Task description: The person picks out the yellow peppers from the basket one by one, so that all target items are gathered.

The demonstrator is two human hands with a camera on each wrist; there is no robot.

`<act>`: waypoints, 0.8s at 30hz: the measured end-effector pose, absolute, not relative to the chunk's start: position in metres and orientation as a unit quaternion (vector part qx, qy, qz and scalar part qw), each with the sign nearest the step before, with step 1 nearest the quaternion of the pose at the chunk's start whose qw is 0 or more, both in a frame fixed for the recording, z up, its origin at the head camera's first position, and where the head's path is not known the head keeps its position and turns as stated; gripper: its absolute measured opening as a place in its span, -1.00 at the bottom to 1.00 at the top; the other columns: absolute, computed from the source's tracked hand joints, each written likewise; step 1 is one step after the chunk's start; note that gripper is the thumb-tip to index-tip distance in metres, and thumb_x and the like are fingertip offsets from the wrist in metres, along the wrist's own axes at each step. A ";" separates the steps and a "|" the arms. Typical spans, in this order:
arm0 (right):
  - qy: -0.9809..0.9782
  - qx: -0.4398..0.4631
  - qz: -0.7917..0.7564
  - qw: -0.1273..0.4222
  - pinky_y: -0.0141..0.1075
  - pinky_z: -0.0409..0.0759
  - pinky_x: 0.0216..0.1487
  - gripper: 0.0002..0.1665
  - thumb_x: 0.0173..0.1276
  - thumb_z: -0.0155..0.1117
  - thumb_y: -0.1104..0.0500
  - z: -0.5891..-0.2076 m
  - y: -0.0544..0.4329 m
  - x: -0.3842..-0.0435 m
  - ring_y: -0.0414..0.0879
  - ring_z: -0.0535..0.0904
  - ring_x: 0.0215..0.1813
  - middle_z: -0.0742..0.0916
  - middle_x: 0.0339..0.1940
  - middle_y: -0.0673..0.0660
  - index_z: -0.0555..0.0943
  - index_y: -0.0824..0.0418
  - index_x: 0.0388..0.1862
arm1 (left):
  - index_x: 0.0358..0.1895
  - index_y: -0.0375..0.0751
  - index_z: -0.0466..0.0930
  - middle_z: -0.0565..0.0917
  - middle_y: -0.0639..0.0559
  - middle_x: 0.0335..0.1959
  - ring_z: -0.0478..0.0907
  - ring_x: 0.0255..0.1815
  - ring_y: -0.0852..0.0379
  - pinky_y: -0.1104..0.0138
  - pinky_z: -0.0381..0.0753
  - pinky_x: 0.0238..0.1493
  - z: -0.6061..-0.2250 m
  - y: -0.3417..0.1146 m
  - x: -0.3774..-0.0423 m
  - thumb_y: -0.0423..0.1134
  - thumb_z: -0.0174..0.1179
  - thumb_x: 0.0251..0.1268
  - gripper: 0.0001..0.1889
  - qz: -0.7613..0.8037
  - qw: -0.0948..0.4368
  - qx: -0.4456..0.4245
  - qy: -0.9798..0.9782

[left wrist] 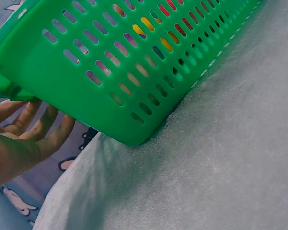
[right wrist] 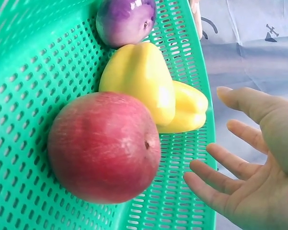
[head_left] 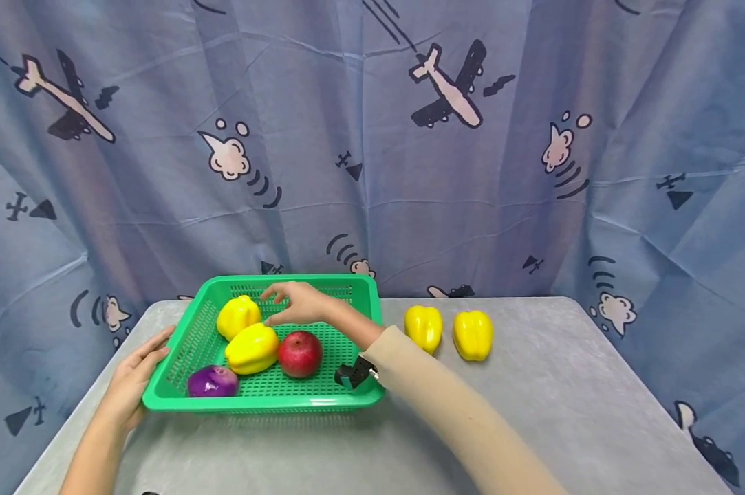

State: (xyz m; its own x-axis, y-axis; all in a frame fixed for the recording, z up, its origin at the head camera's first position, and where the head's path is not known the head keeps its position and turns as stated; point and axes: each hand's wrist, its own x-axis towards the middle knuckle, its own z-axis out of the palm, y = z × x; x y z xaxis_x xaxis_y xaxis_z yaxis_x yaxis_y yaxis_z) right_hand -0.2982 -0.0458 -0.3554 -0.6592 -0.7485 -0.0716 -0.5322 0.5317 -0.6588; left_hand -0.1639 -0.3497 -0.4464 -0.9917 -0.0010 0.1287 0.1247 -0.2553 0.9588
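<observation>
My left hand point(head_left: 133, 378) holds the left side of a green plastic basket point(head_left: 261, 404); in the left wrist view its bent fingers point(left wrist: 52, 139) lie under the rim, with the thumb hidden. Above the inside of the basket, my right hand point(head_left: 300, 302) has its fingers spread and holds nothing. Close to it are two yellow bell peppers, one at the back point(head_left: 239, 317) and one in front point(head_left: 252, 348). A red apple point(head_left: 300, 354) lies right of them. In the front left corner is a glossy purple fruit or vegetable point(head_left: 213, 381), its kind unclear.
Right of the basket, two more yellow bell peppers, a nearer one point(head_left: 423, 326) and a farther one point(head_left: 472, 335), sit on the grey table point(head_left: 564, 385). The right forearm partly covers the nearer one. A blue curtain point(head_left: 372, 227) with airplane prints hangs behind.
</observation>
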 end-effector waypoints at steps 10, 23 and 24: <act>0.856 -0.365 -0.312 0.192 -0.24 0.71 0.22 -0.35 0.48 0.44 0.09 -0.371 -0.052 -0.300 0.12 0.65 0.33 0.62 0.42 0.26 0.52 0.16 0.50 | 0.15 0.37 0.75 0.72 0.41 0.06 0.75 -0.17 0.31 0.41 0.82 -0.22 -0.446 -0.348 -0.164 -0.38 -0.07 0.71 -0.51 -0.787 0.043 -0.045 -0.613; 0.840 -0.345 -0.351 0.230 -0.20 0.66 0.31 -0.35 0.44 0.47 0.08 -0.384 -0.060 -0.302 0.09 0.52 0.48 0.60 0.46 0.22 0.55 0.17 0.46 | 0.15 0.39 0.73 0.70 0.44 0.08 0.73 -0.12 0.34 0.44 0.80 -0.19 -0.445 -0.349 -0.163 -0.37 -0.07 0.72 -0.52 -0.779 0.040 -0.042 -0.624; 0.839 -0.344 -0.352 0.233 -0.20 0.66 0.30 -0.34 0.45 0.47 0.08 -0.385 -0.061 -0.302 0.09 0.51 0.49 0.60 0.47 0.23 0.55 0.17 0.47 | 0.15 0.39 0.73 0.70 0.43 0.08 0.73 -0.12 0.34 0.44 0.80 -0.18 -0.445 -0.349 -0.163 -0.37 -0.08 0.72 -0.51 -0.779 0.040 -0.043 -0.624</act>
